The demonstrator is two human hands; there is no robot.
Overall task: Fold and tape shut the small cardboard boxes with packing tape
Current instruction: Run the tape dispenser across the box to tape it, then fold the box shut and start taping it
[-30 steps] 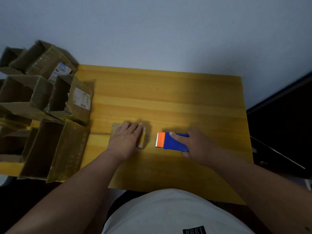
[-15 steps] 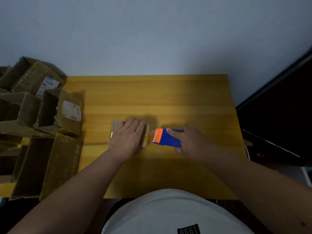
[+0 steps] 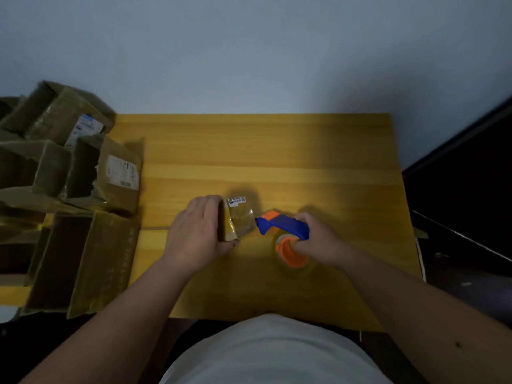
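your left hand gripped the small brown cardboard box; your right hand clutched the blue-and-orange tape dispenser. best kept the tape taut, pressed flat.

A small brown cardboard box stands on the table, tipped up on one side, with a white barcode label at its far top edge and glossy tape across its facing panel. Just right of the box, a blue tape dispenser with an orange blade guard touches it nose-first; its clear tape roll on an orange core hangs below, nearer the table's front edge.
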